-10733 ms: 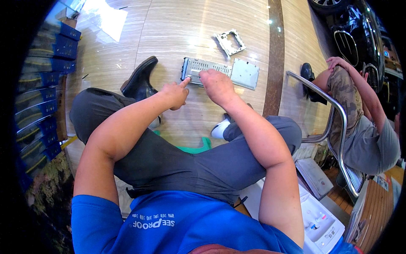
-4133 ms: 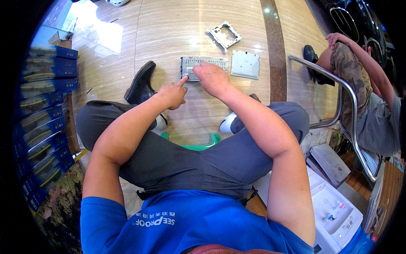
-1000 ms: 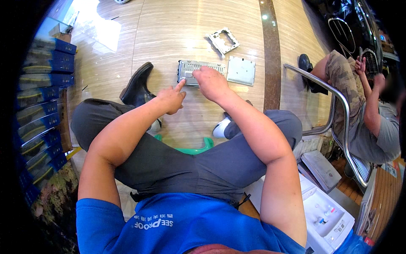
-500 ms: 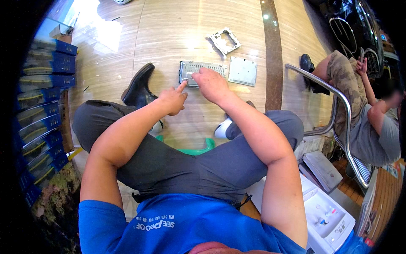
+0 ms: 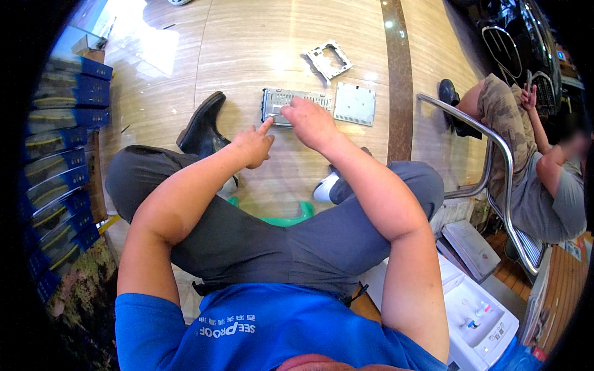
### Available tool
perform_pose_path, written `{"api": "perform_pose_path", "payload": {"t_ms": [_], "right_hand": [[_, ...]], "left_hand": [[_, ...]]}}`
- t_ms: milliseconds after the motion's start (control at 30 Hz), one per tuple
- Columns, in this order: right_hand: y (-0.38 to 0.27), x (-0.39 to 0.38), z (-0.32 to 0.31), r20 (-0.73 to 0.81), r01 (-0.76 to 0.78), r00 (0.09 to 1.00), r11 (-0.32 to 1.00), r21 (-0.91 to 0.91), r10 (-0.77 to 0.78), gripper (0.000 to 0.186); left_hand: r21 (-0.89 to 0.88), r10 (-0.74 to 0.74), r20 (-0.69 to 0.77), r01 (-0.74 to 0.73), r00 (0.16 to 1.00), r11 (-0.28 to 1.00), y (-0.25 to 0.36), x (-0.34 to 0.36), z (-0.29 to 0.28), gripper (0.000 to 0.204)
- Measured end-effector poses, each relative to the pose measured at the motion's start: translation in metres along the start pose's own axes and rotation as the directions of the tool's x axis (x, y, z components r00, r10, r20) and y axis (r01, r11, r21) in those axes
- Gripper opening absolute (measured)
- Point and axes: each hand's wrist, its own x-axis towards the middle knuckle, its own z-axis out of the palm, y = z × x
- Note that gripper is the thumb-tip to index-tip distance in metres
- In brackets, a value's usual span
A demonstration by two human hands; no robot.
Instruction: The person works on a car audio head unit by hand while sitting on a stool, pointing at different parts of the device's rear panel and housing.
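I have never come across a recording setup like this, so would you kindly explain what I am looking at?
Certainly. There is no machine here: a person works with two bare hands. The view comes from a wide fisheye camera on that person's head, looking down, so straight edges bend near the rim.

On the tiled floor lies a slotted silver metal box. Just right of it is a flat silver plate, with a pale open frame farther off.

The left hand points its index finger at the box's near left edge. The right hand is over the box; whether its fingertips grip something thin is too small to tell. Another person sits at the right.
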Motion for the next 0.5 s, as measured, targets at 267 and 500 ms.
{"api": "perform_pose_path", "payload": {"t_ms": [267,500], "right_hand": [[-0.004,0.002,-0.001,-0.005,0.082,0.997,0.994,-0.078,-0.082,0.016],[-0.008,-0.002,0.008,-0.024,0.146,0.988,0.977,-0.158,-0.152,0.012]], "left_hand": [[0.002,0.002,0.002,-0.002,1.0,1.0,-0.003,0.0,0.002,0.058],[0.015,-0.007,0.043,0.006,0.999,1.0,0.001,0.003,0.001,0.057]]}}
